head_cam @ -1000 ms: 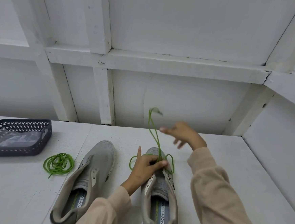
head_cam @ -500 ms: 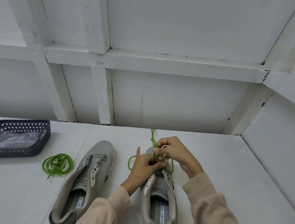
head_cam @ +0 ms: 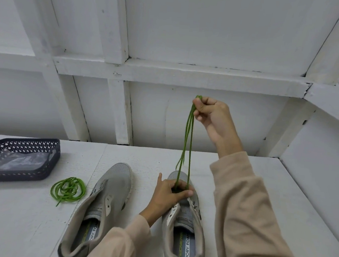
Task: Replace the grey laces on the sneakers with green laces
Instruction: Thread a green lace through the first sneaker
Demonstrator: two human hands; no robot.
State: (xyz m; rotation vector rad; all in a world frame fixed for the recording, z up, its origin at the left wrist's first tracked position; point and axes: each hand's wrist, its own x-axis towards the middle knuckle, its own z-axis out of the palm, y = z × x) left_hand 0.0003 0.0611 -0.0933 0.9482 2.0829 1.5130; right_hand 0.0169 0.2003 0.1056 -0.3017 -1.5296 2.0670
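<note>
Green lace (head_cam: 188,134) pinched high by right hand (head_cam: 212,117).

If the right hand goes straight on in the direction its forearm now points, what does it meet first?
Probably the white wall. The right hand, pinching the green lace, points up and away from the person, and nothing shows in between. Depth is unclear, so the distance cannot be judged.

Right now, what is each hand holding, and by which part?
The right hand pinches the green lace at the top of its raised strands. The left hand holds the sneaker at its front eyelets, where the lace enters.
</note>
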